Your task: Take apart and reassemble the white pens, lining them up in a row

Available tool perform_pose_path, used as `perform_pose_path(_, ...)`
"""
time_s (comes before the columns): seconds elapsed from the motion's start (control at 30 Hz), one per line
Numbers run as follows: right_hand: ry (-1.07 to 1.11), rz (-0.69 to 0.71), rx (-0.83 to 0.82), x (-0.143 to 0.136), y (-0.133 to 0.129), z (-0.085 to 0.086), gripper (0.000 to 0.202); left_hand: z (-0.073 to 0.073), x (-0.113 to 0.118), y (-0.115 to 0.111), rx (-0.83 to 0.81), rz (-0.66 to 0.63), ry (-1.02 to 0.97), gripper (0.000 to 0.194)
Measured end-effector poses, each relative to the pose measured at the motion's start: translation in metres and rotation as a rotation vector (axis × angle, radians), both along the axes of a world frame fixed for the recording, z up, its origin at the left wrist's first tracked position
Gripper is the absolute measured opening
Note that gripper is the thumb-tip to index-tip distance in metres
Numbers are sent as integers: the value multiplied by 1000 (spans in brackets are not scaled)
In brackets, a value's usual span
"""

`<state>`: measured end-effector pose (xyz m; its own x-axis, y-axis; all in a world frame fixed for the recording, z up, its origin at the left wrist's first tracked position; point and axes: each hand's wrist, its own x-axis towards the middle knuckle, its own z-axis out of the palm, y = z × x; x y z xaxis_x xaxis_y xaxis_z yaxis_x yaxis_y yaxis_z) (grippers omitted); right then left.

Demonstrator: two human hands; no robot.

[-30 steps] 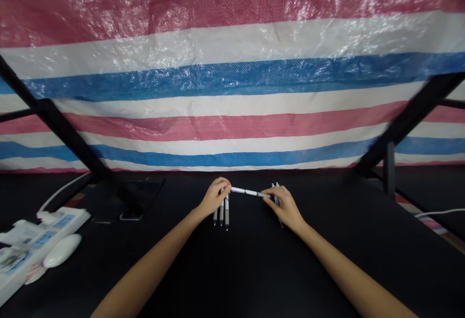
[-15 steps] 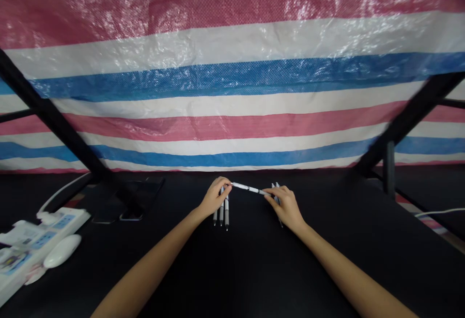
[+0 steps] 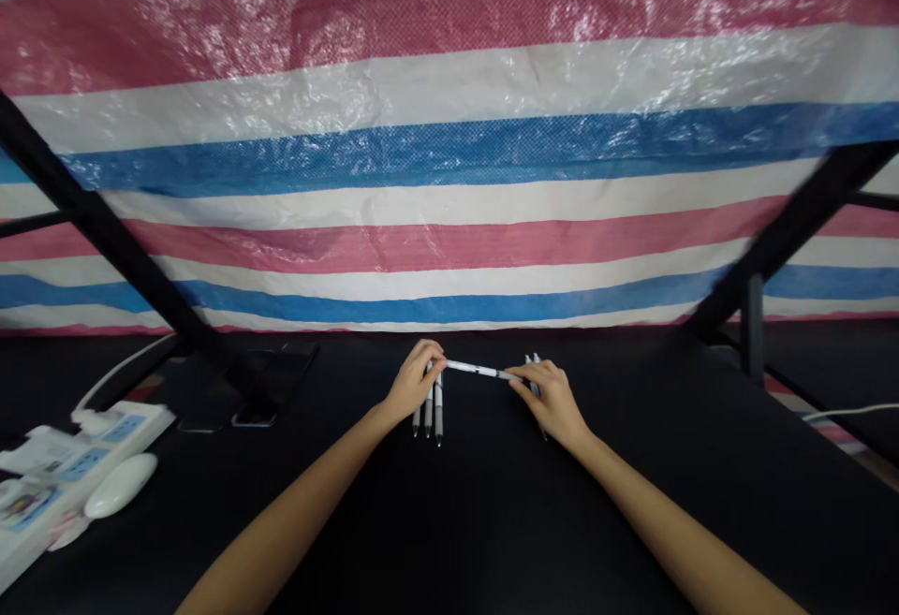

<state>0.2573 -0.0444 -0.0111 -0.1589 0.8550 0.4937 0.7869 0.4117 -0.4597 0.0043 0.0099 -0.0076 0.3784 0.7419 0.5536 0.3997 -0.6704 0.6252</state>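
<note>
A white pen (image 3: pixel 478 370) spans the gap between my hands, nearly level, its right end a little lower. My left hand (image 3: pixel 414 383) pinches one end between thumb and fingers. At the other end, by the grey grip, the fingertips of my right hand (image 3: pixel 552 398) are closed on the same pen. Under and beside my left hand lie three white pens with grey grips (image 3: pixel 439 414), side by side, tips toward me, their upper parts partly hidden. Two more pens (image 3: pixel 537 358) lie beneath my right hand, mostly covered by it.
On the black table (image 3: pixel 464 521), a white power strip (image 3: pixel 91 465) with plugs and a white mouse-shaped object (image 3: pixel 121 486) are at left. Dark flat phone-like devices (image 3: pixel 254 417) lie near the left black frame leg (image 3: pixel 140 259). Striped sheeting (image 3: pixel 449 250) hangs behind.
The pen between my hands has dropped slightly and sits more level. Both hands stay almost in place, and the pens on the table have not moved.
</note>
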Motion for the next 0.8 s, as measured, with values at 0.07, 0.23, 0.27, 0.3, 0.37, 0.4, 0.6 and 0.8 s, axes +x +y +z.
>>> perform_pose_path(0.07, 2, 9, 2, 0, -1, 0, 27, 0, 0, 0, -7, 14, 0, 17)
perform_pose_path(0.23, 20, 26, -4, -1, -2, 2, 26, 1, 0, -1, -33, 50, 14, 23)
perform_pose_path(0.27, 23, 26, -2, -1, -3, 3, 26, 1, 0, -1, -40, 51, 21, 27)
perform_pose_path(0.3, 25, 26, 2, -2, -3, 3, 26, 1, 0, -1, -45, 51, 30, 31)
perform_pose_path(0.37, 29, 24, 9, -2, -3, 3, 26, 1, 0, -1, -46, 64, 41, 37)
perform_pose_path(0.4, 30, 22, 11, -2, -2, 3, 26, 1, 0, -1, -41, 72, 41, 37)
perform_pose_path(0.6, 55, -4, 3, 1, 0, 1, 25, 0, 1, 0, -28, 53, 13, 20)
perform_pose_path(0.8, 105, 9, -14, 1, 1, 1, 27, 1, 2, -1, -7, -37, 7, 11)
